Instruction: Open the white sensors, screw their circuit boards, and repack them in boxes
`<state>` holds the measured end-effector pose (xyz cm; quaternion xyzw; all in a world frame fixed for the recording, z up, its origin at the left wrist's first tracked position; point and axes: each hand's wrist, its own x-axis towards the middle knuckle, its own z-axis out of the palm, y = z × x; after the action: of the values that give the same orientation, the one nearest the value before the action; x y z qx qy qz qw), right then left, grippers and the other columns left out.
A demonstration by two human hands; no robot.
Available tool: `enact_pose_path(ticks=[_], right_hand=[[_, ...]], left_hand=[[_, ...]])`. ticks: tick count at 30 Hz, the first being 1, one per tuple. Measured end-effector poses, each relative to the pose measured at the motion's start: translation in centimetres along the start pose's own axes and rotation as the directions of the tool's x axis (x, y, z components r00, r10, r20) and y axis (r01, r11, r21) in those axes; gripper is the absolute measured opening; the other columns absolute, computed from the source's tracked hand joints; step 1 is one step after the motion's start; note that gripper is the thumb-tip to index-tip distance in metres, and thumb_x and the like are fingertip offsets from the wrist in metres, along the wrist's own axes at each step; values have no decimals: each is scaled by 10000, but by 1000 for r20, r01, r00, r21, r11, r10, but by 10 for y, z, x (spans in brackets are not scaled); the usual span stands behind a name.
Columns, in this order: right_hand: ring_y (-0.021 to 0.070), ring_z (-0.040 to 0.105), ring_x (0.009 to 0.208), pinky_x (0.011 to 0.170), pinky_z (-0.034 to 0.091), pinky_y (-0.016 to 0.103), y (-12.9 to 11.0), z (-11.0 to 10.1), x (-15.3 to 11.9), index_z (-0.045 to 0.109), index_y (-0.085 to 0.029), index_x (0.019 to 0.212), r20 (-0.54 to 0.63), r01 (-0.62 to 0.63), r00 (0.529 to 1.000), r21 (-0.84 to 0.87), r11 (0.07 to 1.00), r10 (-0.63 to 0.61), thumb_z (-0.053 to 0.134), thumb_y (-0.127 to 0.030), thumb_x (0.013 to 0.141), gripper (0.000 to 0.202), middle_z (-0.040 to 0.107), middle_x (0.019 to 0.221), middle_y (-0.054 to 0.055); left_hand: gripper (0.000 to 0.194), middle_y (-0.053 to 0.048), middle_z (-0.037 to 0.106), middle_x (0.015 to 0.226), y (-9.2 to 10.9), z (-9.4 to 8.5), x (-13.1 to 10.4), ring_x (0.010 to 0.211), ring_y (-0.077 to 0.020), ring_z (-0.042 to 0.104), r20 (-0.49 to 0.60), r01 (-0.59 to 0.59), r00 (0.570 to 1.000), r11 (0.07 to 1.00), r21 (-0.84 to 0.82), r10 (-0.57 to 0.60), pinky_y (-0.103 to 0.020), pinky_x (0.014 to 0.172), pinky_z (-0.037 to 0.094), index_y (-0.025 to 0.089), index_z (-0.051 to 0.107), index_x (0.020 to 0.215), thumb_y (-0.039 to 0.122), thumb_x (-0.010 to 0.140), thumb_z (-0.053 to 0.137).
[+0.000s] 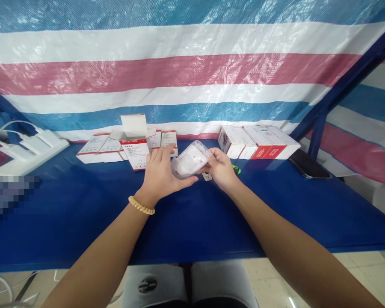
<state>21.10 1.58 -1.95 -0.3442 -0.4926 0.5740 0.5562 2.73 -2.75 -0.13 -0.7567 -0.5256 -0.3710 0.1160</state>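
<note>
A white device in a clear plastic bag (192, 159) is held above the blue table (199, 222). My right hand (223, 169) pinches the bag's right end between thumb and fingers. At the bag's left side is my left hand (162, 171), thumb and fingers spread apart, palm toward the bag. Just behind my left hand stands an upright white and red box (135, 155), its top flaps raised. Under my right hand a small pale piece (207, 176) lies on the table, and a green and black tool (236, 169) shows beside the wrist.
Several white and red boxes (98, 145) lie at the back left, and more boxes (259, 143) sit at the back right. A black phone (309, 164) lies on the right. A white power strip (32, 158) with plugs and cables is at the left. Striped sheeting hangs behind.
</note>
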Motion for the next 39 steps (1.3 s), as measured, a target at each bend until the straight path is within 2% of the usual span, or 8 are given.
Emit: enact_pose_path(ticks=[3,10,19,28,31,34,37,39], right_hand=[[118,638,480,500,590,278,0,1,-1,489,-221,772,3,-2,1000,7,1000,2,760,-658,651,528,633,560,-64],[133,664,502,498,585,267,-2,2,-2,470,-224,811,17,-33,999,-38,999,34,736,-634,695,503,626,554,-58],[116,619,619,473,549,227,-9,-6,2,498,-211,737,-116,50,991,-88,995,-60,752,-440,709,344,578,657,-42],[77,539,484,381,388,172,-18,-12,8,499,-216,794,-310,39,949,-36,999,-48,706,-280,674,248,623,640,-50],[73,541,438,314,290,163,-19,-11,5,509,-211,810,-213,-51,976,-5,999,48,739,-413,690,329,644,677,-32],[102,594,449,284,253,170,-17,-2,-2,536,-205,876,-1,-130,992,-7,992,130,777,-551,655,476,680,742,-3],[126,611,472,293,269,177,-13,11,-11,592,-183,944,154,-162,973,-90,983,174,834,-509,610,526,669,665,-6],[114,577,450,308,270,187,-11,18,-16,624,-168,891,157,-146,974,-130,981,165,828,-483,627,459,635,586,-16]], left_hand=[[873,-149,679,1105,-1,2,0,1028,-354,639,73,16,997,999,34,-18,-468,880,489,133,518,1244,589,566,825],[584,-145,719,1082,-1,6,-1,1014,-322,685,108,17,994,1000,-24,-14,-448,875,551,147,586,1173,372,666,770],[592,-148,724,1069,-2,5,0,1003,-330,687,140,81,987,997,-12,-79,-461,871,564,136,609,1164,385,650,765],[623,-132,723,1088,-4,2,-1,985,-326,693,125,164,978,986,42,-168,-427,820,574,152,623,1207,421,662,762],[605,-131,723,1087,-4,4,-1,995,-325,691,90,151,984,988,23,-152,-431,837,571,151,624,1187,427,669,768],[571,-122,727,1067,-2,8,-3,994,-315,691,18,132,991,991,-23,-132,-425,841,570,153,621,1157,413,672,772],[542,-117,727,1044,0,12,-4,985,-304,691,-55,101,993,992,-79,-106,-418,837,568,153,615,1135,395,676,769],[532,-120,724,1043,2,12,-4,990,-302,688,-67,89,993,989,-114,-97,-421,849,561,151,612,1127,394,681,769]])
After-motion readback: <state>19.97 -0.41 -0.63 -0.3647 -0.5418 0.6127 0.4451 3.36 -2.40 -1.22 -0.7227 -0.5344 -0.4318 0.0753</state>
